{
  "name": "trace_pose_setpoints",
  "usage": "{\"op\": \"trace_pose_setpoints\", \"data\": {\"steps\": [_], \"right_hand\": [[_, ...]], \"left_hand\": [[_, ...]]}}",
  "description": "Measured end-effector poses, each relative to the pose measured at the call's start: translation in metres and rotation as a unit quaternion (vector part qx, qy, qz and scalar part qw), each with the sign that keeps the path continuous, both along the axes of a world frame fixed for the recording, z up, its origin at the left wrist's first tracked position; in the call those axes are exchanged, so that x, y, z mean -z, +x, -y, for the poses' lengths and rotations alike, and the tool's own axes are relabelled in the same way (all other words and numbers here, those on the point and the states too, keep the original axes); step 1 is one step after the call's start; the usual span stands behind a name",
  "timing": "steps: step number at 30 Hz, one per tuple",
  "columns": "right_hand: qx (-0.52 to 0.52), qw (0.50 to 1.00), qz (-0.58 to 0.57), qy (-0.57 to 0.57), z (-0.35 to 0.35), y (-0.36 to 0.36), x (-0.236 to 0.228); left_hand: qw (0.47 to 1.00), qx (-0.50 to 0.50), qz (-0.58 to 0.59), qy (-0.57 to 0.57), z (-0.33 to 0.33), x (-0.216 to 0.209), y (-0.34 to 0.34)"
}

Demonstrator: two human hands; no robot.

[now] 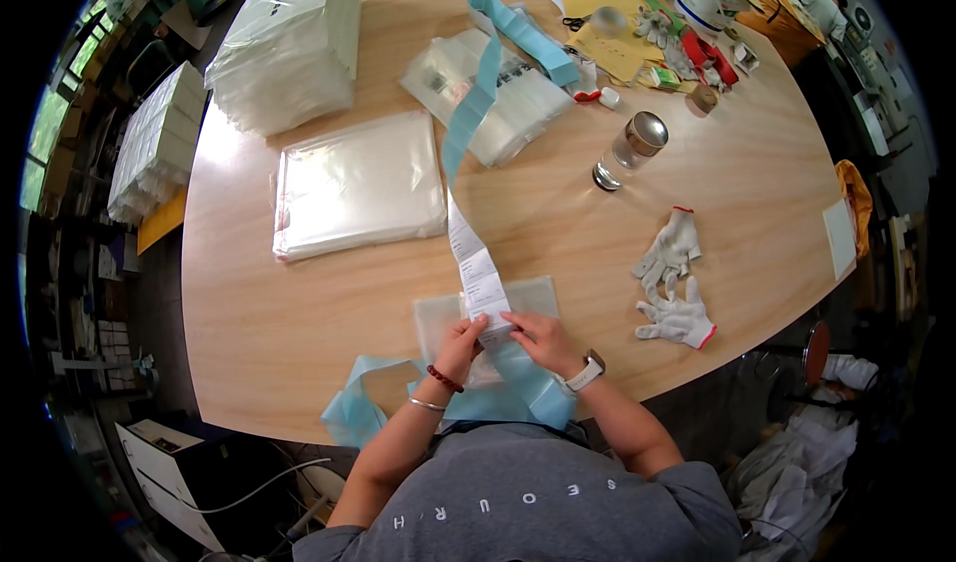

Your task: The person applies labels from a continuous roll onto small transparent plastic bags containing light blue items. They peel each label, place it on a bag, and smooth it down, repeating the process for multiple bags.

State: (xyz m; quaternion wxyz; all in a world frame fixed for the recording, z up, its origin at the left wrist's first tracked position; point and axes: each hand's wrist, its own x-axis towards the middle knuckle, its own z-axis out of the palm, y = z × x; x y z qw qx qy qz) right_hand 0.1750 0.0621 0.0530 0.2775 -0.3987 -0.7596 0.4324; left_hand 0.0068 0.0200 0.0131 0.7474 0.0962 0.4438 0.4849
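A long strip of white printed labels on light-blue backing paper [480, 281] runs from the back of the table toward me. My left hand [461, 345] pinches its left edge, and my right hand [544, 344] grips the right edge between thumb and fingers. Beneath both hands lies a clear plastic bag [539, 298] on the table. Bare blue backing [358, 408] trails in a loop at the near edge, by my left wrist, and more of it lies below my hands. The strip's far end folds over a stack of clear bags [528, 114].
Left of the strip lies a flat pack of clear bags [358, 189], with a tall wrapped stack [289, 49] behind it. A glass bottle [629, 152] and white work gloves [677, 313] are on the right. Scissors [574, 23], yellow envelopes and a white bucket [704, 0] crowd the back right.
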Motion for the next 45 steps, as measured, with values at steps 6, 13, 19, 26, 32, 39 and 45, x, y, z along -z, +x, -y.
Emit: {"op": "trace_pose_setpoints", "data": {"steps": [6, 13, 19, 26, 32, 39, 45], "right_hand": [[0.013, 0.979, 0.032, 0.2, 0.015, 0.002, -0.014], [0.222, 0.958, -0.073, -0.164, -0.006, 0.032, 0.008], [0.162, 0.976, -0.017, -0.142, -0.035, 0.031, 0.035], [0.106, 0.985, 0.133, 0.008, -0.036, 0.019, 0.044], [0.157, 0.951, 0.194, 0.184, -0.057, 0.024, 0.03], [0.079, 0.987, 0.134, 0.033, -0.067, 0.031, 0.03], [0.121, 0.938, 0.157, 0.285, -0.05, 0.019, 0.004]], "left_hand": [[0.997, -0.06, -0.033, -0.04, 0.001, 0.001, 0.007], [0.994, -0.101, 0.008, -0.034, 0.005, 0.006, 0.0], [0.995, -0.088, -0.008, -0.037, 0.008, 0.007, -0.001], [0.995, -0.085, -0.021, -0.038, 0.008, 0.009, 0.001], [0.996, -0.082, -0.029, -0.037, 0.009, 0.008, -0.001], [0.996, -0.077, -0.036, -0.031, 0.009, 0.008, -0.001], [0.996, -0.078, -0.021, -0.023, 0.01, 0.0, -0.002]]}}
